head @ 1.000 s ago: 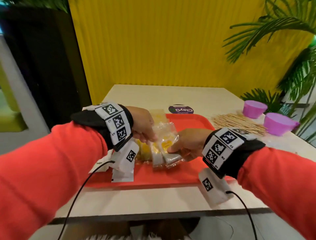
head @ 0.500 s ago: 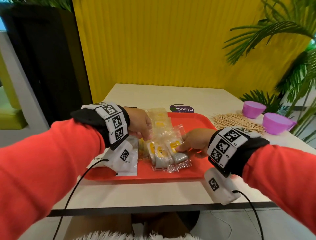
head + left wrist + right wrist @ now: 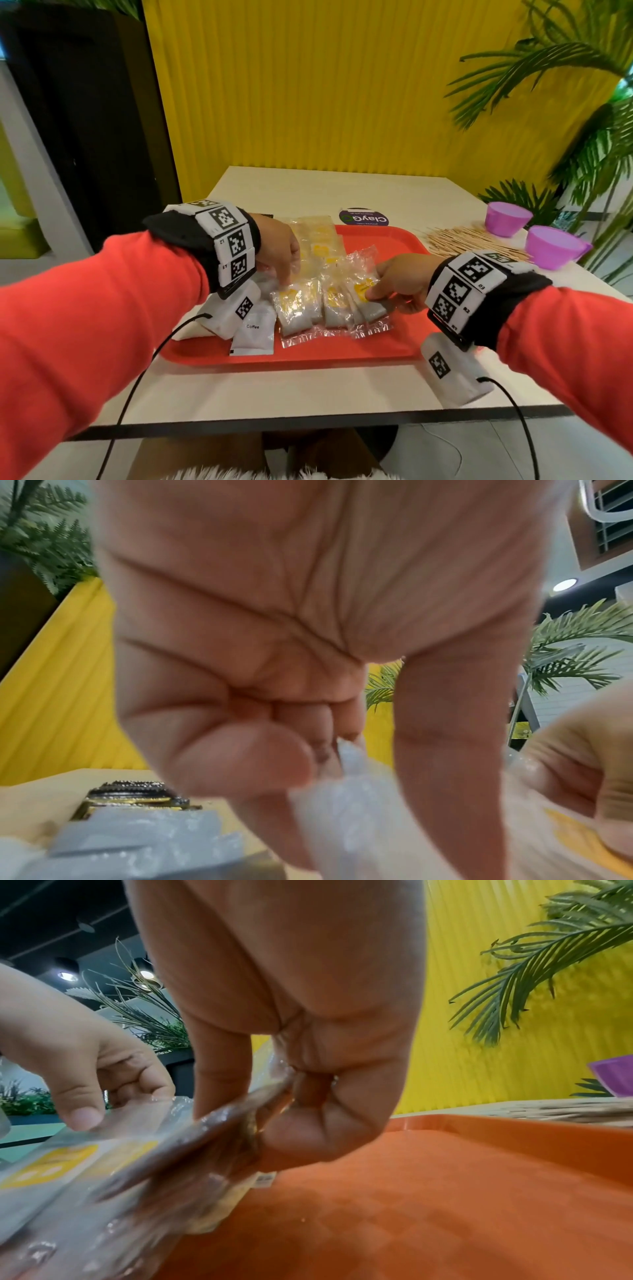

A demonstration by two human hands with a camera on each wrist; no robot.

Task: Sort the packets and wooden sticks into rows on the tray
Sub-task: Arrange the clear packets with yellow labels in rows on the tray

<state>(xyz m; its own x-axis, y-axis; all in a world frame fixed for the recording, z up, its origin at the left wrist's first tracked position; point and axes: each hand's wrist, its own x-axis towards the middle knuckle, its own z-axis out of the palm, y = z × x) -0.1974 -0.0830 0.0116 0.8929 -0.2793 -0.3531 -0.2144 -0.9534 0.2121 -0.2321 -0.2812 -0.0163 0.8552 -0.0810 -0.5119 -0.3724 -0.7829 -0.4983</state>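
Observation:
A red tray (image 3: 383, 246) holds several clear packets with yellow labels and white Coffee sachets (image 3: 255, 334) at its left. My left hand (image 3: 286, 277) pinches the top of the leftmost front clear packet (image 3: 296, 306); the left wrist view shows thumb and curled fingers (image 3: 246, 753) around its edge (image 3: 346, 783). My right hand (image 3: 373, 294) pinches another clear packet (image 3: 363, 274), thumb on its yellow label, over the tray floor (image 3: 445, 1177). This packet (image 3: 219, 1129) is tilted and overlaps its neighbour. A pile of wooden sticks (image 3: 469, 240) lies on the table right of the tray.
Two purple cups (image 3: 507, 217) (image 3: 551, 246) stand beyond the sticks at the table's right edge. A purple round sticker (image 3: 363, 217) sits behind the tray. More clear packets (image 3: 318, 240) lie at the tray's back left. Plants and a yellow wall border the table.
The clear packets that both hands held raised have come down onto the tray and now lie side by side. My left hand has shifted to the leftmost packet.

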